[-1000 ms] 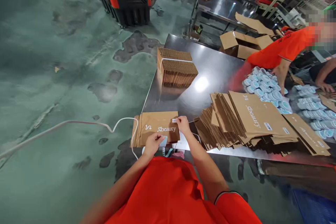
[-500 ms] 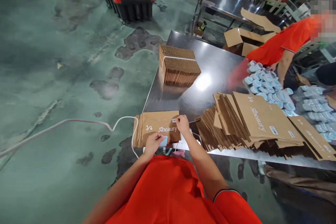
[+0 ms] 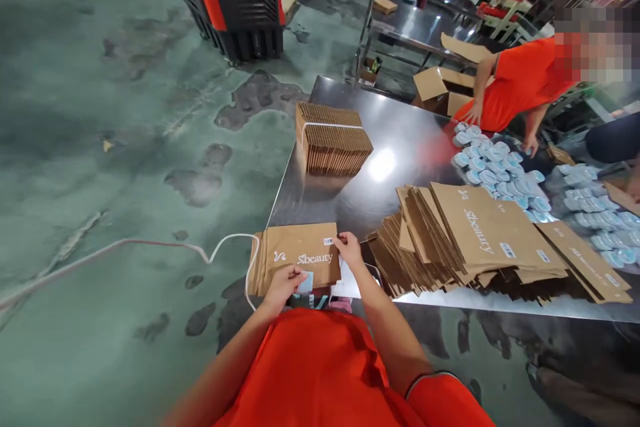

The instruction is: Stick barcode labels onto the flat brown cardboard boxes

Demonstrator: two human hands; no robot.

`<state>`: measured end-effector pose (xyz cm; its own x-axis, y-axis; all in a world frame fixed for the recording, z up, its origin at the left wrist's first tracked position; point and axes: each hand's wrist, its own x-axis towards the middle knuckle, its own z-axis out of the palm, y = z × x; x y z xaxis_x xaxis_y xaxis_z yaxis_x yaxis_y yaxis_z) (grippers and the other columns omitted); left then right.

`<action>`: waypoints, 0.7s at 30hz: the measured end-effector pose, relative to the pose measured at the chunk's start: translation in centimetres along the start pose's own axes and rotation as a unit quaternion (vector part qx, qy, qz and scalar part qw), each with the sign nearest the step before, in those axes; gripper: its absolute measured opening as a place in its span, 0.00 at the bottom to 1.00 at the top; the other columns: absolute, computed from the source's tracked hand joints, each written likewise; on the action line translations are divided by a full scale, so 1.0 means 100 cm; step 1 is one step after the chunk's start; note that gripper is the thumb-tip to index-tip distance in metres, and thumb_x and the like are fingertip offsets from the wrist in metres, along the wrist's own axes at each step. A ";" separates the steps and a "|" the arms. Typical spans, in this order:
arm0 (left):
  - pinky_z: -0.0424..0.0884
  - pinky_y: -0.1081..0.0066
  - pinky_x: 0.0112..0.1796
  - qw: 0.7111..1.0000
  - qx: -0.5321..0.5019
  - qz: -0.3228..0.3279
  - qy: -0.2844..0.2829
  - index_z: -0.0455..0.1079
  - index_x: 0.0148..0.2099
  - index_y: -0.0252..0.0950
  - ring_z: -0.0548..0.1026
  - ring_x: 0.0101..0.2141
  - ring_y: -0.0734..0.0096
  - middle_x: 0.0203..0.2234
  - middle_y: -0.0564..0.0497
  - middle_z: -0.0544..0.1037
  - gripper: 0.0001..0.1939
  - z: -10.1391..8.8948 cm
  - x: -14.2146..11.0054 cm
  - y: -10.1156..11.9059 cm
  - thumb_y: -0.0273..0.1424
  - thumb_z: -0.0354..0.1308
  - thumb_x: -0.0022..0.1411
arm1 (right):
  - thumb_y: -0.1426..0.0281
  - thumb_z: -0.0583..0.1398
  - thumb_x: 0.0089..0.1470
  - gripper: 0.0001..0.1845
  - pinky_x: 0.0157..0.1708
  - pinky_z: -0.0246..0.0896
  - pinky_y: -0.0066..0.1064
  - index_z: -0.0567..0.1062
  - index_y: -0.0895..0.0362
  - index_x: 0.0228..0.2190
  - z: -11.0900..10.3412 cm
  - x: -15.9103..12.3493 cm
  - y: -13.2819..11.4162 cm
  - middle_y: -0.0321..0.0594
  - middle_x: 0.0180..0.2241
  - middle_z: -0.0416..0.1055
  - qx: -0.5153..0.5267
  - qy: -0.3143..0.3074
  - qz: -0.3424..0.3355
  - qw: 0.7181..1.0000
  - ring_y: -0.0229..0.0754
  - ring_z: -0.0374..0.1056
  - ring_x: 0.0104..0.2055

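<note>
A flattened brown carton (image 3: 305,248) with white "beauty" lettering lies on top of a small stack at the table's near left corner. My left hand (image 3: 284,288) is closed, pinching a small light-blue piece of paper (image 3: 305,282) over the carton's near edge. At the carton's right edge, my right hand (image 3: 349,248) has its fingers drawn together beside a white barcode label (image 3: 328,241) on the cardboard. Whatever may be between those fingertips is hidden. A white strap (image 3: 253,265) passes over the stack's left end.
A strapped bundle of flat cartons (image 3: 335,140) stands farther back on the metal table (image 3: 400,137). Loose printed cartons (image 3: 475,233) are piled at right, beyond them several white-and-blue wrapped packs (image 3: 500,167). A co-worker in orange (image 3: 530,80) leans over the packs.
My right fingers have shifted slightly off the barcode label, which shows more fully. My left hand keeps the blue paper. The co-worker's arms have spread apart over the packs.
</note>
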<state>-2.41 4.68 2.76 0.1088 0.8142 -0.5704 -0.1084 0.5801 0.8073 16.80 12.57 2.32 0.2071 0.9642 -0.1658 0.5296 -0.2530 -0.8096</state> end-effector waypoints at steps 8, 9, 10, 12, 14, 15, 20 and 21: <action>0.71 0.64 0.37 0.987 0.082 0.129 -0.041 0.64 0.30 0.39 0.76 0.33 0.61 0.28 0.48 0.78 0.16 0.005 -0.042 0.038 0.47 0.57 0.50 | 0.68 0.57 0.47 0.06 0.25 0.56 0.28 0.63 0.54 0.29 -0.044 -0.048 -0.064 0.30 0.22 0.65 0.022 -0.026 -0.067 0.997 0.37 0.62 0.24; 0.71 0.64 0.38 0.981 0.118 0.152 -0.028 0.65 0.33 0.40 0.76 0.34 0.61 0.29 0.48 0.78 0.15 0.005 -0.050 0.042 0.47 0.55 0.54 | 0.67 0.57 0.48 0.07 0.25 0.57 0.28 0.64 0.54 0.30 -0.061 -0.055 -0.080 0.30 0.22 0.65 0.031 -0.025 -0.088 0.995 0.38 0.62 0.24; 0.71 0.63 0.39 0.973 0.153 0.171 -0.014 0.64 0.35 0.40 0.76 0.35 0.61 0.30 0.48 0.78 0.14 0.005 -0.057 0.047 0.46 0.52 0.56 | 0.66 0.58 0.49 0.08 0.26 0.58 0.29 0.64 0.55 0.32 -0.083 -0.061 -0.096 0.31 0.23 0.66 0.041 -0.002 -0.106 0.993 0.39 0.63 0.25; 0.72 0.64 0.37 0.960 0.204 0.191 0.001 0.64 0.36 0.41 0.76 0.32 0.61 0.29 0.50 0.77 0.13 0.004 -0.066 0.054 0.45 0.50 0.59 | 0.64 0.59 0.51 0.13 0.31 0.62 0.32 0.64 0.55 0.37 -0.135 -0.070 -0.125 0.36 0.29 0.70 0.083 0.110 -0.130 0.982 0.41 0.67 0.30; 0.72 0.65 0.35 0.952 0.231 0.201 -0.013 0.64 0.36 0.41 0.76 0.30 0.63 0.27 0.51 0.76 0.12 0.006 -0.069 0.059 0.43 0.49 0.60 | 0.61 0.62 0.49 0.24 0.34 0.64 0.34 0.61 0.56 0.45 -0.195 -0.074 -0.139 0.40 0.35 0.72 0.149 0.291 -0.124 0.937 0.42 0.70 0.34; 0.72 0.65 0.35 0.949 0.239 0.207 -0.025 0.63 0.35 0.41 0.76 0.29 0.63 0.26 0.52 0.76 0.12 0.007 -0.068 0.061 0.43 0.48 0.60 | 0.60 0.62 0.48 0.29 0.35 0.65 0.35 0.59 0.56 0.48 -0.224 -0.074 -0.140 0.41 0.35 0.72 0.159 0.375 -0.107 0.907 0.42 0.70 0.34; 0.70 0.69 0.29 0.942 0.229 0.247 -0.014 0.65 0.31 0.39 0.72 0.26 0.68 0.26 0.53 0.74 0.08 0.025 -0.064 0.071 0.37 0.52 0.55 | 0.57 0.63 0.42 0.32 0.41 0.63 0.45 0.63 0.61 0.45 -0.315 -0.074 -0.099 0.50 0.38 0.70 0.015 0.523 0.032 0.851 0.53 0.68 0.42; 0.70 0.70 0.28 0.944 0.220 0.245 -0.012 0.66 0.31 0.39 0.71 0.25 0.69 0.26 0.53 0.74 0.07 0.028 -0.065 0.074 0.36 0.52 0.54 | 0.57 0.64 0.41 0.32 0.43 0.62 0.49 0.64 0.62 0.44 -0.316 -0.077 -0.091 0.53 0.41 0.68 -0.047 0.533 0.065 0.842 0.57 0.66 0.45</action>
<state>-1.12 3.56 12.85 0.1750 0.9781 -0.1123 0.2697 0.0620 0.9609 36.34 4.96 28.76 0.8631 0.3203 0.3905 0.4973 -0.4048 -0.7673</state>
